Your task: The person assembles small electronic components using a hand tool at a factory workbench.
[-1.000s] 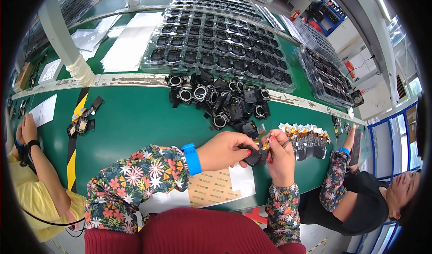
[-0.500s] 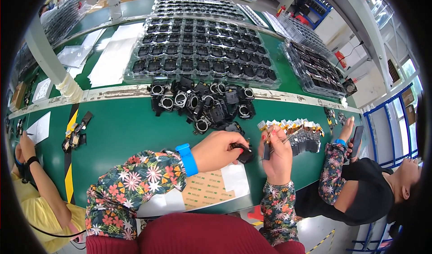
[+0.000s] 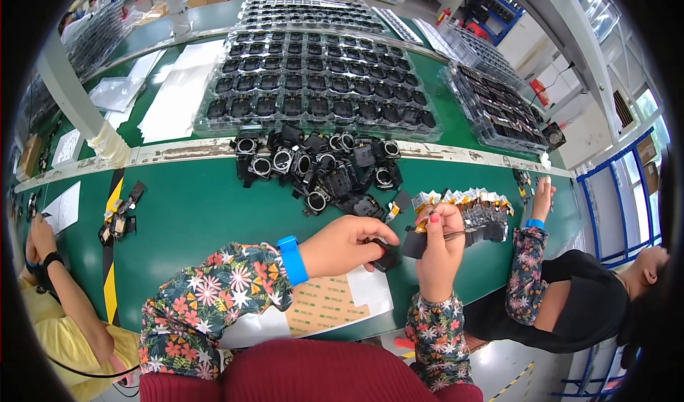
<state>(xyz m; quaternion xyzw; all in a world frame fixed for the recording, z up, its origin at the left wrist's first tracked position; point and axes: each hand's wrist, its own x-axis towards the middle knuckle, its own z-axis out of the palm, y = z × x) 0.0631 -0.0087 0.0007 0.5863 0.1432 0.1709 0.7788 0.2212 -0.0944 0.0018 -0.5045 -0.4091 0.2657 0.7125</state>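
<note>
My left hand (image 3: 345,247), a blue band at its wrist, grips a small black housing (image 3: 385,257) between thumb and fingers. Close to its right, my right hand (image 3: 440,252) is closed round metal tweezers (image 3: 473,230), whose shaft sticks out to the right. A flat black module (image 3: 413,243) shows at the fingers of that hand; its far side is hidden. On the green bench just beyond lies a dark piece with an orange flex strip (image 3: 397,207). A row of black modules with orange and silver flex ends (image 3: 488,220) lies right of my right hand.
A heap of black housings with round rings (image 3: 320,167) lies ahead, before a clear tray of black parts (image 3: 313,81). Tan-backed sheets (image 3: 324,306) lie by the near edge. Co-workers sit left (image 3: 71,295) and right (image 3: 563,302). More parts (image 3: 120,220) lie left.
The black module at my right hand has turned its broad face into view. My left hand and its housing have moved slightly down. An orange-flex piece now shows on the bench beyond.
</note>
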